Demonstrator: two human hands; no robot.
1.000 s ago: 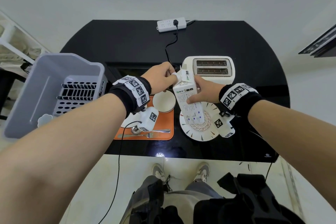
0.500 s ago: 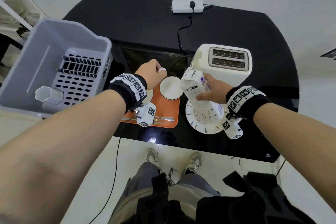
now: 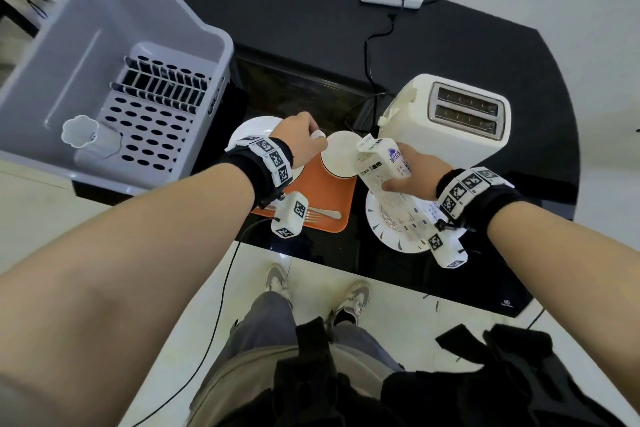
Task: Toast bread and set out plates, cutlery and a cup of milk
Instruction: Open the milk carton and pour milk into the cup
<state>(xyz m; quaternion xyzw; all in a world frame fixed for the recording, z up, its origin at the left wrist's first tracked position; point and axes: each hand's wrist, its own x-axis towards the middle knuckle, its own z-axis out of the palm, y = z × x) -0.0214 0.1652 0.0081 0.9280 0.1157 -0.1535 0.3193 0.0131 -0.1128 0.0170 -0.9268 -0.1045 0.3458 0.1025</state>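
The right hand (image 3: 412,173) has the white printed milk carton (image 3: 382,163) tipped over, its spout end leaning toward the round white cup (image 3: 337,154) that sits on the far end of the flat orange tray (image 3: 322,198), and the fingers are wrapped firmly round the carton's body. The left hand (image 3: 299,140) hovers beside the cup's rim, fingers curled shut on what looks like the small white cap (image 3: 317,134). This looks like the pour, and the carton mouth is right at the cup's edge, so a slow tilt is the way to go here: keep the spout over the middle of the cup, not the rim, or milk runs onto the tray. No stream is visible that I can make out. A steadying touch from the left hand would help if the cup slides. Just beside, the patterned white plate (image 3: 391,229) waits under the carton, a metal fork (image 3: 320,215) lies on the tray, and the cream two-slot toaster (image 3: 460,118) stands behind on the black counter (image 3: 485,45)
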